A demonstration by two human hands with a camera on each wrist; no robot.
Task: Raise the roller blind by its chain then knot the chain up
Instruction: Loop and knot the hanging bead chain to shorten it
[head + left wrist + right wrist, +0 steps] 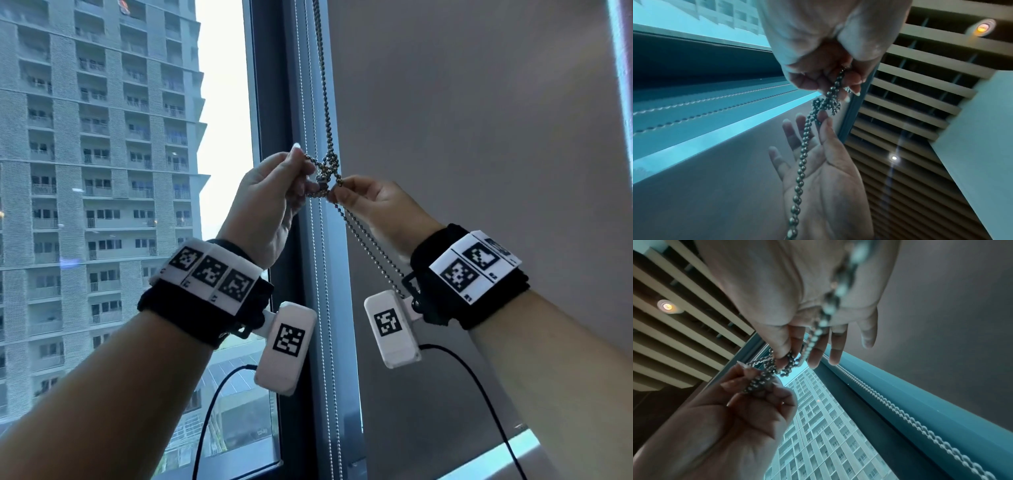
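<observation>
A metal bead chain (323, 85) hangs down beside the window frame, left of the grey roller blind (479, 137). Between my hands it is twisted into a loose knot (325, 171). My left hand (301, 181) grips the strands left of the knot with curled fingers. My right hand (342, 197) pinches the chain just right of it, and the slack runs down over that wrist. In the left wrist view the knot (826, 104) sits below my left hand (838, 78); my right hand (822, 120) pinches with thumb and forefinger, its other fingers straight. The right wrist view shows the right hand (785, 356) pinching and the left hand (760, 382) fisted on the strands.
A dark window frame (274, 102) stands behind the hands, with a thin white bead chain (320, 274) running down it. A tall building (102, 171) shows through the glass. Black cables (212, 411) hang from the wrist cameras. A slatted ceiling (920, 97) is overhead.
</observation>
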